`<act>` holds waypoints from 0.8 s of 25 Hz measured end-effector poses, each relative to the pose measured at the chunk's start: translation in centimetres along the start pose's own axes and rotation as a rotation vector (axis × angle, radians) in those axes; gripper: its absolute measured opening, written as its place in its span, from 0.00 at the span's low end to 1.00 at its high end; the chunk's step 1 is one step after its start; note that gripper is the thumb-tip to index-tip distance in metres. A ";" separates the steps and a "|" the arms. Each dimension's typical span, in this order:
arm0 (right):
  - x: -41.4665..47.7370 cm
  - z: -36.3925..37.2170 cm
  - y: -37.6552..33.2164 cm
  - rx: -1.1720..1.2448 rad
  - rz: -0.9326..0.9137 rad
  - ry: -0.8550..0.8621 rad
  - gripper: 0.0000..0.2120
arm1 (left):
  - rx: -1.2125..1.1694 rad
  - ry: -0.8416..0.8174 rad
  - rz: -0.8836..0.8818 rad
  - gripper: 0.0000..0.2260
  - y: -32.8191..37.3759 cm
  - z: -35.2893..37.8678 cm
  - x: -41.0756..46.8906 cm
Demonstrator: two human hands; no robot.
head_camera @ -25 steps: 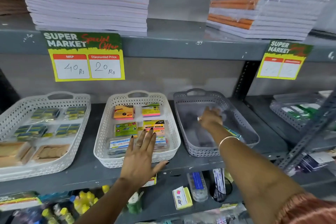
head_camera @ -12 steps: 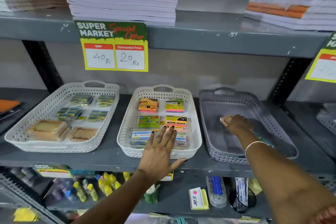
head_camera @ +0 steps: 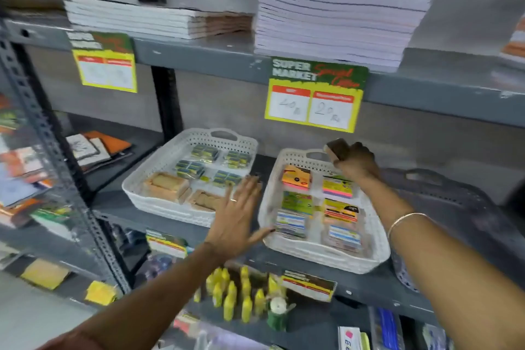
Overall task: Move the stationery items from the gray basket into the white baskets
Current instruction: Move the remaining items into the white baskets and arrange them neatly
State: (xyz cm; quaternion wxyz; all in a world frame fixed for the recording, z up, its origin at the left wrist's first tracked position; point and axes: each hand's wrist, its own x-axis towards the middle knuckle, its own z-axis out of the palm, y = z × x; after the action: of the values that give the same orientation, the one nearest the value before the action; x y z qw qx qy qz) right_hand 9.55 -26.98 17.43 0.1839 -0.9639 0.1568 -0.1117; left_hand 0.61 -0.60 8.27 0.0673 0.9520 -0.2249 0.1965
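The gray basket (head_camera: 443, 187) stands at the right of the shelf, partly hidden by my right arm. My right hand (head_camera: 356, 163) holds a small brown block (head_camera: 338, 148) above the far end of the middle white basket (head_camera: 321, 253), which holds several coloured sticky-note packs. A second white basket (head_camera: 170, 156) to the left holds green-yellow packets and tan blocks. My left hand (head_camera: 237, 213) hovers flat and open between the two white baskets, fingers spread.
Stacks of notebooks (head_camera: 335, 14) sit on the shelf above, with yellow price tags (head_camera: 312, 99) on its edge. Yellow glue bottles (head_camera: 238, 295) stand on the shelf below. A perforated metal upright (head_camera: 56, 150) rises at the left.
My right hand has lifted the brown block out of the gray basket and carried it left over the middle white basket. My left hand shifted left off that basket. The view swung left.
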 end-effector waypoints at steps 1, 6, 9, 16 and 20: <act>-0.7 1.0 -2.8 -0.005 -0.072 -0.043 0.22 | 0.037 -0.004 -0.042 0.40 -3.1 -0.8 -0.5; -5.7 8.3 -15.3 0.036 -0.351 -0.238 0.24 | 0.147 -0.177 -0.138 0.43 -15.1 -2.2 -3.9; -8.6 12.2 -18.9 -0.045 -0.385 -0.427 0.31 | 0.119 -0.180 -0.093 0.42 -16.9 -1.2 -4.4; -11.0 16.2 -20.8 -0.196 -0.416 -0.444 0.33 | 0.014 -0.098 -0.066 0.43 -17.3 0.0 -4.8; -10.9 15.7 -20.9 -0.212 -0.430 -0.481 0.33 | 0.038 -0.113 -0.072 0.43 -17.4 0.1 -4.7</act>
State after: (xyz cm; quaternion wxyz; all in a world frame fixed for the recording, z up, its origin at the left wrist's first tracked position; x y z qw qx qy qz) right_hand 9.16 0.20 9.60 0.0868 -0.9874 -0.0874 0.0994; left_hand 4.72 16.71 5.58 0.0435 0.9701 -0.1904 0.1443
